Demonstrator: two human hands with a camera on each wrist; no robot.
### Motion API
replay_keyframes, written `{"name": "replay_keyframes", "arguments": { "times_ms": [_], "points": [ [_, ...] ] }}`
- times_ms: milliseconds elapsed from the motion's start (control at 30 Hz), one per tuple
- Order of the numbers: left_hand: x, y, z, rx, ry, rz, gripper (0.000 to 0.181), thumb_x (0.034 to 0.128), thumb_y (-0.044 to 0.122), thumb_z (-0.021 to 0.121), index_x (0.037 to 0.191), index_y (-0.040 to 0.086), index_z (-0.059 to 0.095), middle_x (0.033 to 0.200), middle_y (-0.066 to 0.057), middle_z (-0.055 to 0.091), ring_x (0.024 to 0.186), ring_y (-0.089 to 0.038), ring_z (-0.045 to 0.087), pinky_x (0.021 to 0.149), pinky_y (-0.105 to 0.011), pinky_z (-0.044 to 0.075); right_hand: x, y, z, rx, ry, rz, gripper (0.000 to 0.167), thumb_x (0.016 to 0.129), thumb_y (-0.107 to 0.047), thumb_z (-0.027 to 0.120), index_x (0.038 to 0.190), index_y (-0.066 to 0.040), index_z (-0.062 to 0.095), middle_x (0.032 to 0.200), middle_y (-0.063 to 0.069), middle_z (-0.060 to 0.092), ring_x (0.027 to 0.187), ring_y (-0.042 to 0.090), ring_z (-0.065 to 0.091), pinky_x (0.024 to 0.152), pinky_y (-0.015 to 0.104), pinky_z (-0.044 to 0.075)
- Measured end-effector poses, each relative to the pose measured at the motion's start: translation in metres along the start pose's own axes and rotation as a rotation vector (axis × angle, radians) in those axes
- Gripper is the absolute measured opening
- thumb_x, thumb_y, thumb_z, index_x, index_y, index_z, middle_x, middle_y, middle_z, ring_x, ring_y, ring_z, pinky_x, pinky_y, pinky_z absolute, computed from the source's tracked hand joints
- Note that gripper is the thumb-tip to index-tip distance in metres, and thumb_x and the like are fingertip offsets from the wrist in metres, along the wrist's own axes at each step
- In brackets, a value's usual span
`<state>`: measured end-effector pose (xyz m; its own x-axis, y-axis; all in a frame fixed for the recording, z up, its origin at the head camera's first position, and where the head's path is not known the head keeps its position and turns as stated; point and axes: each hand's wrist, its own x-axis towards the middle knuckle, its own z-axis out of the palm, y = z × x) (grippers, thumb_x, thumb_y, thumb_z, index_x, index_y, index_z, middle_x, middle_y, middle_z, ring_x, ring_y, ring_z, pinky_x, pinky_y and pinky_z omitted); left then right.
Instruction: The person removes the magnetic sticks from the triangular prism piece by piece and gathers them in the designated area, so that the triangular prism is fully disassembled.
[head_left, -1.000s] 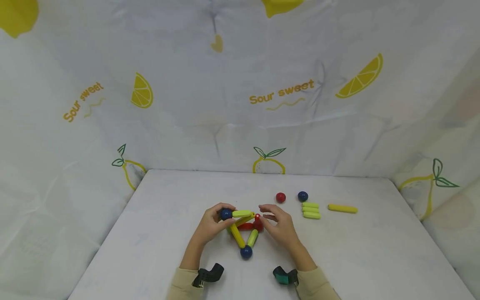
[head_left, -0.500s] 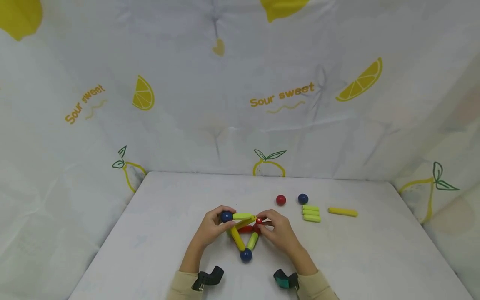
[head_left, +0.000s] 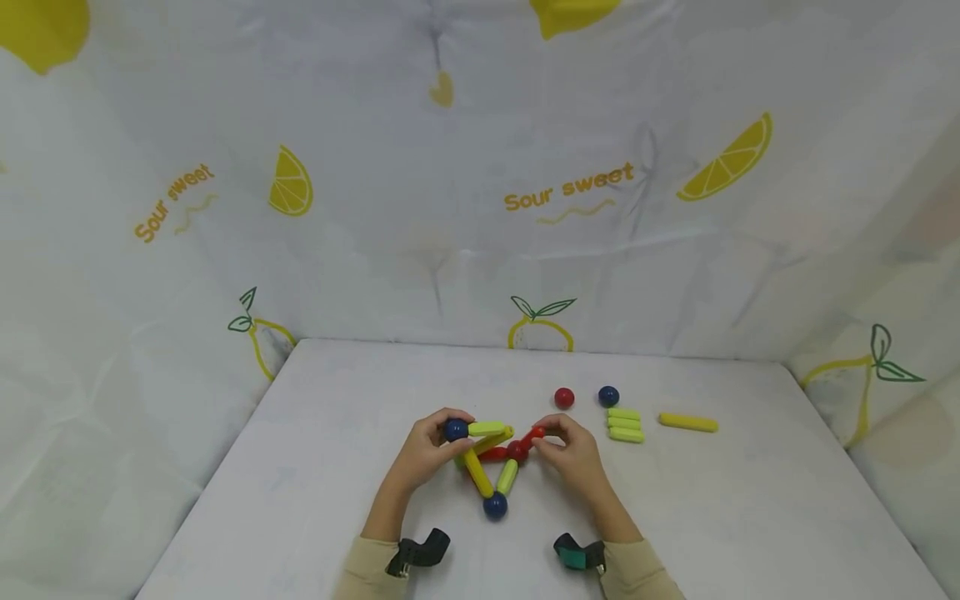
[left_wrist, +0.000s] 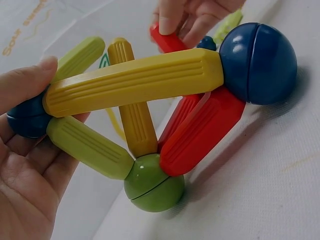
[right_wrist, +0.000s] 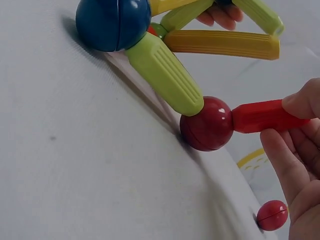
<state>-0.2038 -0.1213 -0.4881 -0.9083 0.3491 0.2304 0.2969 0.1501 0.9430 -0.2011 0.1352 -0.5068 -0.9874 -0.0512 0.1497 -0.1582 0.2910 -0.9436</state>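
Note:
My left hand (head_left: pixel 422 450) grips the upper blue ball (head_left: pixel 456 429) of a structure of rods and balls. A yellow rod (left_wrist: pixel 135 82) runs from that ball to a lower blue ball (left_wrist: pixel 257 64). A green ball (left_wrist: pixel 154 183) joins several rods at the bottom. My right hand (head_left: pixel 577 457) pinches a short red rod (right_wrist: pixel 260 116) between thumb and finger; its other end touches the dark red ball (right_wrist: pixel 207 123). A light green rod (right_wrist: pixel 167 75) links that ball to the lower blue one. Another yellow rod (right_wrist: pixel 222 44) ends free.
Behind and right of my right hand lie a loose red ball (head_left: pixel 564 397), a loose blue ball (head_left: pixel 609 396), several light green rods (head_left: pixel 625 423) and a yellow rod (head_left: pixel 687 422) on the white table (head_left: pixel 300 500). A printed cloth (head_left: pixel 390 283) hangs behind.
My right hand has closed on the red rod and moved slightly right, tilting its upper end away from the rod ends beside it. My left hand keeps its hold on the blue ball.

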Motion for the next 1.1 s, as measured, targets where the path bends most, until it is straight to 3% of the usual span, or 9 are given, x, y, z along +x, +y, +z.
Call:
{"name": "replay_keyframes", "arguments": {
  "times_ms": [167, 300, 533, 767, 1000, 1100],
  "points": [
    [0.0, 0.0, 0.0, 0.008, 0.004, -0.009, 0.029, 0.0872, 0.014, 0.068, 0.114, 0.008, 0.06, 0.115, -0.013, 0.061, 0.103, -0.018, 0.06, 0.091, -0.02, 0.048, 0.001, 0.002, -0.002, 0.152, -0.02, 0.089, 0.025, 0.085, -0.006, 0.068, 0.106, 0.001, 0.058, 0.104, 0.014, 0.062, 0.094, 0.013, 0.063, 0.082, 0.018, 0.053],
    [0.0, 0.0, -0.001, 0.003, 0.006, -0.02, 0.029, 0.087, 0.014, 0.068, 0.114, 0.008, 0.06, 0.116, -0.013, 0.061, 0.102, -0.015, 0.06, 0.091, -0.02, 0.049, 0.001, 0.0, -0.005, 0.219, -0.05, 0.105, 0.032, 0.086, -0.008, 0.068, 0.112, 0.005, 0.055, 0.108, 0.018, 0.06, 0.092, 0.01, 0.061, 0.081, 0.018, 0.053],
    [0.0, 0.004, 0.0, 0.018, 0.006, -0.065, 0.03, 0.0872, 0.009, 0.067, 0.116, 0.005, 0.059, 0.119, -0.014, 0.06, 0.104, -0.015, 0.059, 0.092, -0.019, 0.047, 0.001, 0.0, -0.017, 0.157, -0.064, 0.065, 0.038, 0.088, -0.016, 0.068, 0.121, -0.002, 0.058, 0.115, 0.016, 0.06, 0.098, 0.011, 0.059, 0.083, 0.015, 0.051],
    [-0.004, 0.032, 0.001, 0.034, -0.016, -0.056, 0.028, 0.0878, 0.006, 0.065, 0.115, 0.002, 0.059, 0.117, -0.016, 0.061, 0.102, -0.016, 0.059, 0.093, -0.022, 0.049, -0.006, 0.001, -0.047, 0.088, -0.064, 0.111, 0.035, 0.087, -0.018, 0.069, 0.117, -0.002, 0.06, 0.118, 0.016, 0.061, 0.098, 0.009, 0.062, 0.085, 0.018, 0.052],
    [0.0, 0.005, 0.001, 0.021, 0.001, -0.059, 0.03, 0.0872, 0.01, 0.067, 0.116, 0.004, 0.059, 0.119, -0.015, 0.06, 0.107, -0.023, 0.059, 0.094, -0.02, 0.047, -0.016, 0.015, -0.09, -0.051, 0.016, 0.128, 0.039, 0.088, -0.023, 0.068, 0.119, -0.001, 0.059, 0.122, 0.018, 0.058, 0.094, -0.006, 0.059, 0.082, 0.013, 0.05],
    [0.0, 0.002, 0.0, 0.008, 0.003, -0.047, 0.03, 0.0868, 0.012, 0.068, 0.115, 0.006, 0.06, 0.118, -0.014, 0.06, 0.106, -0.023, 0.059, 0.093, -0.02, 0.048, -0.022, 0.023, -0.105, -0.114, 0.065, 0.159, 0.04, 0.089, -0.028, 0.066, 0.12, -0.002, 0.058, 0.124, 0.018, 0.058, 0.092, -0.011, 0.057, 0.081, 0.009, 0.049]
  ]
}}
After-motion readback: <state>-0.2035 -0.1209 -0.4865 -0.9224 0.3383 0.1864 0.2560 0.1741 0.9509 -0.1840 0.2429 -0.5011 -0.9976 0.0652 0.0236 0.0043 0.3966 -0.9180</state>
